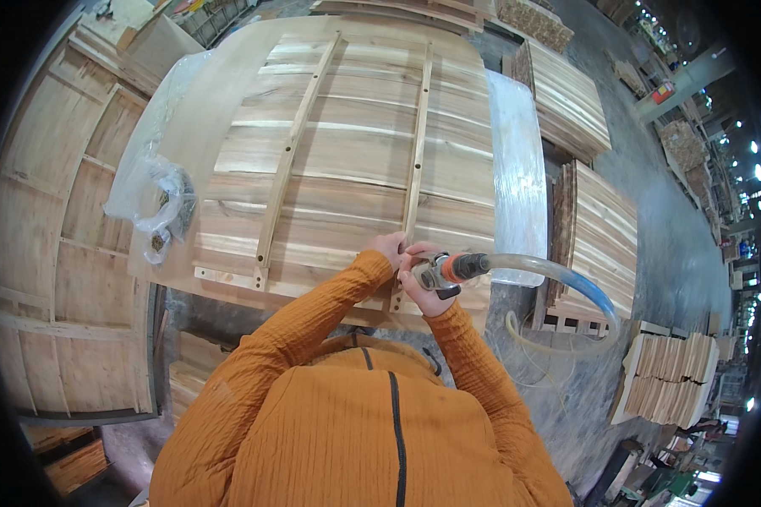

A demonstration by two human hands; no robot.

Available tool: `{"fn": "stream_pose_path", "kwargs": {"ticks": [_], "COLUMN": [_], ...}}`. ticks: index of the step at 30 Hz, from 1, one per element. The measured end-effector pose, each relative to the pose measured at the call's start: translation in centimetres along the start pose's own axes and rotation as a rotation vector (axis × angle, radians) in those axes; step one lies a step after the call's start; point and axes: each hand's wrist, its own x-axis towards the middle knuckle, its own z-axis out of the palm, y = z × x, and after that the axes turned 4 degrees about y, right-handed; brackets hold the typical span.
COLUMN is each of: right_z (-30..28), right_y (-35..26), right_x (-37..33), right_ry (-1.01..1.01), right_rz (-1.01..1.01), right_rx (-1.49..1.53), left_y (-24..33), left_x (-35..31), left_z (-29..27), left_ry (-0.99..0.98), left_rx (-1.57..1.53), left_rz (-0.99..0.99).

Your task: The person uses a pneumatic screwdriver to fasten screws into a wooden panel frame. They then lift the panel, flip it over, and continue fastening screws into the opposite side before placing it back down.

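A wide panel of pale wooden boards (338, 152) lies before me, crossed by a left batten (288, 149) and a right batten (418, 160) with dark holes along them. My right hand (427, 287) is closed around a silver hand tool with a hose (432, 274), at the near end of the right batten. The tool has a black lever and an orange collar; its working end is hidden. Beside it, my left hand (386, 247) has its fingers drawn together against the same batten; what they pinch, if anything, is hidden.
A thick clear hose (558, 272) loops off to the right. Plastic wrap (162, 203) lies on the left of the table, and a wrapped flat pack (518, 177) to the right. Stacked boards (600, 237) stand beyond it. A large framed wooden panel (68, 228) fills the left.
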Motion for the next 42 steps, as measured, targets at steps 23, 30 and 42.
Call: {"fn": "stream_pose_path", "kwargs": {"ticks": [23,30,42], "right_z": [10.5,16.7,27.8], "right_y": [-7.5,-7.6,-6.6], "right_x": [2.8,4.1,6.7], "right_ry": [0.034,0.008,0.057], "right_rz": [-0.391,-0.375,-0.362], "right_rx": [0.431,0.583,0.587], "left_y": [0.1,-0.7,-6.3], "left_x": [-12.3,-15.3,-17.8], "left_z": [-14.3,-20.3,-29.2], "left_ry": [-0.139,-0.069,-0.13], "left_rx": [-1.441,-1.478,-1.568], "left_rz": [-0.375,-0.329,-0.352]}}
